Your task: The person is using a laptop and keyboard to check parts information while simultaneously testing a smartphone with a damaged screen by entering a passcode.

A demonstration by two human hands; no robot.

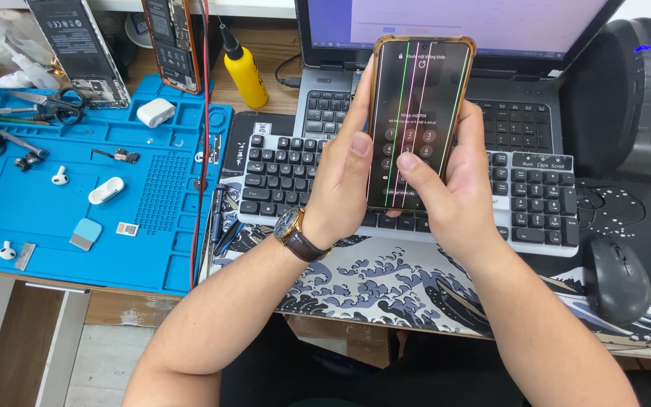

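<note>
Both hands hold a black smartphone in a translucent amber bumper case (416,120) upright in the upper middle of the frame, above the keyboard. The left hand (344,177) is clamped around the phone's left edge, its thumb lying on the lower left of the glass. The right hand (453,192) grips the right edge from behind, and its thumb presses the lower middle of the screen. The lit screen shows a number pad crossed by thin vertical lines of green, pink and white. A brown leather-strapped wristwatch with a gold case (293,230) sits on the left wrist.

Directly below the phone lies a white-framed keyboard with black keys (525,207), resting on a desk mat printed with blue and white waves (386,283). Behind it, at the upper middle, stands an open grey laptop (521,120). A black computer mouse (617,279) sits at the lower right.

On the left of the desk spreads a blue silicone repair mat (32,211) carrying white earbuds (59,175), a white earbud charging case (155,111) and black-handled scissors (58,105). A yellow squeeze bottle with a black nozzle (244,71) stands at the upper middle left, beside an opened phone with exposed internals (172,41).
</note>
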